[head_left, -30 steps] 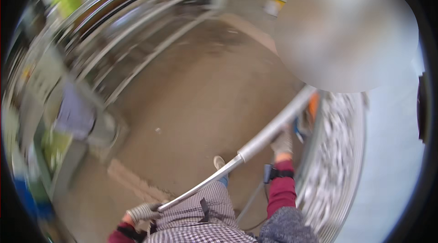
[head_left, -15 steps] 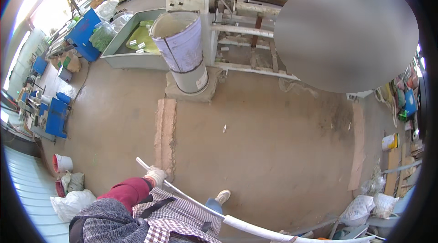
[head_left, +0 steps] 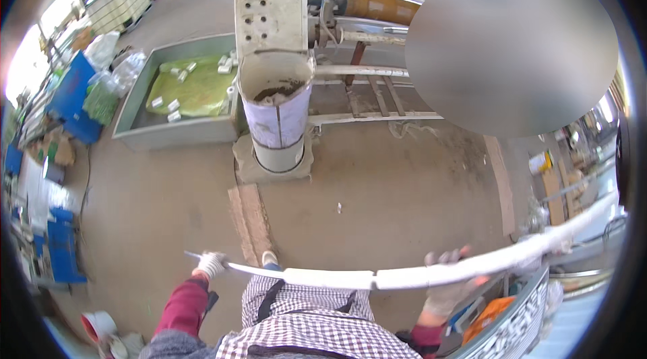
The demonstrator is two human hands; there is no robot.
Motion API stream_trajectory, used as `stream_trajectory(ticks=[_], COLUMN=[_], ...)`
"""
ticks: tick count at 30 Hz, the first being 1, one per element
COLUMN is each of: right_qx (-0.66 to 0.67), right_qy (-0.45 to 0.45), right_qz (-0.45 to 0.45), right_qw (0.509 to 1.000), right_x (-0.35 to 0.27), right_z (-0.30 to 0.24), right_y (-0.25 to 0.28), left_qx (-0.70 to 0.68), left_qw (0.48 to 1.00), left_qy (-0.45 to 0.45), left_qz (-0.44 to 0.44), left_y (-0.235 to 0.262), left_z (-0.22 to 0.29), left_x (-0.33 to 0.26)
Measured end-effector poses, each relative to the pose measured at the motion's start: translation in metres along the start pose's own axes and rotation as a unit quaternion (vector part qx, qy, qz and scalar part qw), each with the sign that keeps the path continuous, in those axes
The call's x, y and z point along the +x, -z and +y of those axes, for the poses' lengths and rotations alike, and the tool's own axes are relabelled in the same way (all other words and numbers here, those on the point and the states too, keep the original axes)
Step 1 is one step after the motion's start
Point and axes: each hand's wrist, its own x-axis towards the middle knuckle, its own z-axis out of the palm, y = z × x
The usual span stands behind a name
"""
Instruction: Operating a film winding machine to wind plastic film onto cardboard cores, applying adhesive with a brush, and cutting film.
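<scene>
A long thin rod (head_left: 255, 269) crosses low in front of me, threaded with white rolls. My left hand (head_left: 211, 263), in a whitish glove, is closed round its bare end. A short white roll (head_left: 327, 279) sits on the rod in front of my checked apron (head_left: 296, 332). Just right of a narrow gap, a longer white length (head_left: 499, 261), perhaps several rolls, reaches toward the right rim. My right hand (head_left: 441, 298), gloved with some bare fingertips, is under this length, its fingers curled over the far side. The white length hides part of that hand.
A lilac and white bin (head_left: 280, 120) stands ahead beside a machine frame (head_left: 364, 118). A grey tray (head_left: 172, 133) with several small white pieces lies at left. Close at right are a metal rack (head_left: 519, 322) and an orange bag (head_left: 488, 318). A blurred oval covers the upper right.
My view has shifted. The rod has swung from slanting down rightward to nearly level, with more white rolls showing. My right hand has come into view on them; my left still grips the rod.
</scene>
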Motion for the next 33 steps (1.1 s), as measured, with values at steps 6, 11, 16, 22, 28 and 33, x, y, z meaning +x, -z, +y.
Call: stream_trajectory(ticks=[6, 11, 16, 22, 28, 33], right_qx=[0.012, 0.113, 0.13, 0.201, 0.218, 0.234], right_qy=[0.121, 0.056, -0.048, -0.108, -0.116, -0.124], right_qz=[-0.138, -0.071, 0.023, 0.096, 0.153, 0.182], right_qw=[0.983, 0.99, 0.99, 0.969, 0.957, 0.947], right_x=[0.144, 0.218, 0.231, 0.2, 0.154, 0.15], right_z=[-0.007, 0.094, 0.273, 0.453, 0.577, 0.629], right_y=[-0.101, -0.163, -0.206, -0.254, -0.324, -0.365], left_qx=[-0.232, -0.279, -0.262, -0.176, -0.001, -0.021], left_qw=[0.925, 0.917, 0.893, 0.914, 0.957, 0.969], left_qy=[-0.139, 0.035, 0.068, 0.304, 0.033, 0.059], left_qz=[0.266, 0.282, 0.359, 0.204, 0.287, 0.239], left_y=[0.045, 0.006, -0.037, -0.071, 0.036, 0.082], left_z=[-0.081, -0.266, -0.417, -0.601, -0.697, -0.772], left_x=[-0.033, -0.076, -0.182, -0.294, -0.288, -0.302])
